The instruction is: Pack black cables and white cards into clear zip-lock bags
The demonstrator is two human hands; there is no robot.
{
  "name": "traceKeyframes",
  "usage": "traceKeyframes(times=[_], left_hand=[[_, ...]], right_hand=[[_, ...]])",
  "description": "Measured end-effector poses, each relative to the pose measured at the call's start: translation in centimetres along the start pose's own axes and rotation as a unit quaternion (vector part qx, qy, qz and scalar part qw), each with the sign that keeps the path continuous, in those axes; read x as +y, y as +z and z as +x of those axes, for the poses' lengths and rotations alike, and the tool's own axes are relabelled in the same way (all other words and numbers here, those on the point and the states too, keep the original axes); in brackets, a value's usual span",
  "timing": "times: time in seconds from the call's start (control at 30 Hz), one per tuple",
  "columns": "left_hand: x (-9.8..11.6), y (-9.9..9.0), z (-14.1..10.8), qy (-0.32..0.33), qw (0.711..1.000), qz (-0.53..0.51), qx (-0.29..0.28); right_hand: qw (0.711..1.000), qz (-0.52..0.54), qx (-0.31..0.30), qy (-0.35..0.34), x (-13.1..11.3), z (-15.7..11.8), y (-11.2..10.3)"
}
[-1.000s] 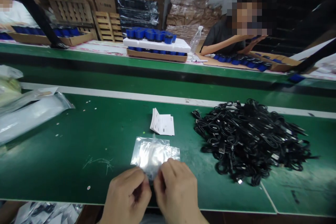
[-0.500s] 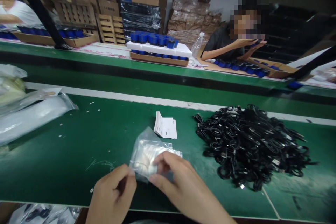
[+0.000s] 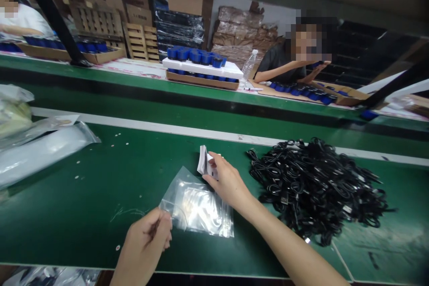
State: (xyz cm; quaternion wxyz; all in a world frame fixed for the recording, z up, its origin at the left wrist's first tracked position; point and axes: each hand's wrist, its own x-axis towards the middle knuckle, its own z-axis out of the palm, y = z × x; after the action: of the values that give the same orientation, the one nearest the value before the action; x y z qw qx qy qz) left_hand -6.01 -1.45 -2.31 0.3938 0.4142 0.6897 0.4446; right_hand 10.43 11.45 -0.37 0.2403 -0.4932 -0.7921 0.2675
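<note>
Right hand [image 3: 228,183] has left the clear plastic zip bag [image 3: 197,209] for white paper leaflets [image 3: 205,161], grip on them unclear, left hand [image 3: 146,240] pinching the bag's corner

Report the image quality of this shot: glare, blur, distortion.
Head view: the clear plastic zip bag throws white glare across its middle; the straight edges of the green conveyor belt bow and tilt from wide-angle distortion; the tangled black cables stay fairly sharp, without heavy blur.
</note>
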Motion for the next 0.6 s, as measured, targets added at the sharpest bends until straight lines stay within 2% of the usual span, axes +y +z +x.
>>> traceKeyframes(times=[0.1, 0.2, 0.33, 0.37, 0.47, 0.53, 0.6], left_hand=[[0.4, -0.3, 0.2, -0.01, 0.999, -0.04, -0.007], [0.9, -0.4, 0.5, -0.028, 0.996, -0.087, 0.012], [1.9, 0.0, 0.9, -0.088, 0.981, -0.163, 0.056], [2.2, 0.2, 0.9, -0.098, 0.976, -0.185, 0.059], [2.8, 0.7, 0.9, -0.115, 0.962, -0.244, 0.048], [3.1, 1.0, 0.8, -0.127, 0.955, -0.266, 0.04], [3.2, 1.3, 0.6, -0.127, 0.955, -0.267, 0.038]], right_hand=[[1.0, 0.019, 0.019, 0.011, 0.6, 0.1, -0.7], [0.995, 0.044, 0.078, 0.035, 0.8, -0.5, -1.7], [0.979, 0.103, 0.174, 0.026, -0.9, -4.0, -1.6], [0.972, 0.158, 0.174, 0.022, -1.5, -5.2, -1.2], [0.95, 0.298, 0.076, 0.057, -3.2, -8.4, 0.9], [0.937, 0.337, 0.028, 0.089, -3.7, -9.4, 2.3], [0.939, 0.329, 0.015, 0.097, -3.8, -9.5, 3.1]])
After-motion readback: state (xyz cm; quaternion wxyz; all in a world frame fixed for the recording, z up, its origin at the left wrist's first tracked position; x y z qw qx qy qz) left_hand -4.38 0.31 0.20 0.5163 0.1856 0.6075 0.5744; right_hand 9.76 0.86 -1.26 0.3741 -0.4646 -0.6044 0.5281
